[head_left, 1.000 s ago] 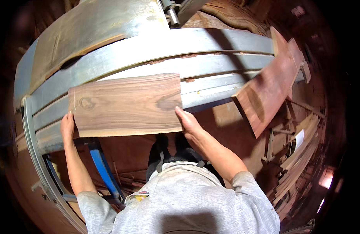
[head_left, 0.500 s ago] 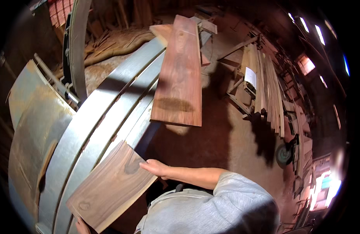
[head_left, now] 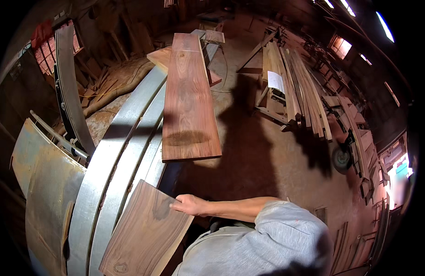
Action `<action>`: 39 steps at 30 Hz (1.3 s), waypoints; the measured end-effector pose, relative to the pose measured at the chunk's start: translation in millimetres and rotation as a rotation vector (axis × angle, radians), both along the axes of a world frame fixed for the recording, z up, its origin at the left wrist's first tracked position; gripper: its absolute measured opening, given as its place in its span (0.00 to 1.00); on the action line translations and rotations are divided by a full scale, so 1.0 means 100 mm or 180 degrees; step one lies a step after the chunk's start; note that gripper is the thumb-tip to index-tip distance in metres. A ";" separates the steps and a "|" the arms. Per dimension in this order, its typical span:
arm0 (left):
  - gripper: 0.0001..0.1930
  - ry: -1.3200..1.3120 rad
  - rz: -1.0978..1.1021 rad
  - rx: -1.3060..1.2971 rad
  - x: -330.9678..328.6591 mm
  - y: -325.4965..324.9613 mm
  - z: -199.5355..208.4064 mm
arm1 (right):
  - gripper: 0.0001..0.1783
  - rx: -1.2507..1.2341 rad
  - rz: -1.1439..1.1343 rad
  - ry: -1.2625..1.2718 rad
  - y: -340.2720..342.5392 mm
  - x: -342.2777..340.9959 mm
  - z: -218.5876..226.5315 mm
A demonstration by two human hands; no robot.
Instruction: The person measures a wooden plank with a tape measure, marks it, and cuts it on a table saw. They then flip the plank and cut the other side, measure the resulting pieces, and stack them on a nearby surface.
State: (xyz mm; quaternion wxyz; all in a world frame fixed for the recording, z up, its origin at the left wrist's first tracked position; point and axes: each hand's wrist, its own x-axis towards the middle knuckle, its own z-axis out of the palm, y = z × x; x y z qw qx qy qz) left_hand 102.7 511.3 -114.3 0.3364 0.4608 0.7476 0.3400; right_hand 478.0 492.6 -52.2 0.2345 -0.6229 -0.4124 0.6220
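First speaker: Where does your right hand [head_left: 190, 205] stand?
Second speaker: Below the centre of the frame, pinching the upper right corner of a flat, rectangular brown wooden board with dark grain [head_left: 145, 230]. Your fingertips lie on its upper face; the rest of the grip is hidden.
First speaker: And your left hand?
Second speaker: It is outside the picture, so I cannot tell whether it is spread or pressed together.
First speaker: Where is your board, then?
Second speaker: At the bottom of the frame, left of centre, slanting from your hand down to the lower left. It overlaps the long silver metal slats [head_left: 95, 193] in view; whether it rests on them I cannot tell.
First speaker: What else is around you?
Second speaker: Above your board, a long reddish wooden plank [head_left: 190, 101] lies over the far part of the slats, a dark oval patch near its closer end. At the upper right you have a stack of long, pale wooden strips [head_left: 306, 92], with a white sheet of paper [head_left: 275, 81] at its left side.
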 end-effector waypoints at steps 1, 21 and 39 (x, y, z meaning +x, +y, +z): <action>0.23 -0.0116 -0.0034 -0.0009 0.11 0.02 0.02 | 0.26 0.0235 -0.0061 -0.0062 -0.03 0.09 0.03; 0.25 -0.2365 -0.0111 -0.0130 3.47 -0.15 0.88 | 0.30 0.1152 -0.0866 0.0092 -0.62 3.43 0.32; 0.30 -0.2192 0.0017 0.0340 4.61 0.86 0.91 | 0.20 0.1295 -0.2277 0.0024 -0.32 5.73 0.16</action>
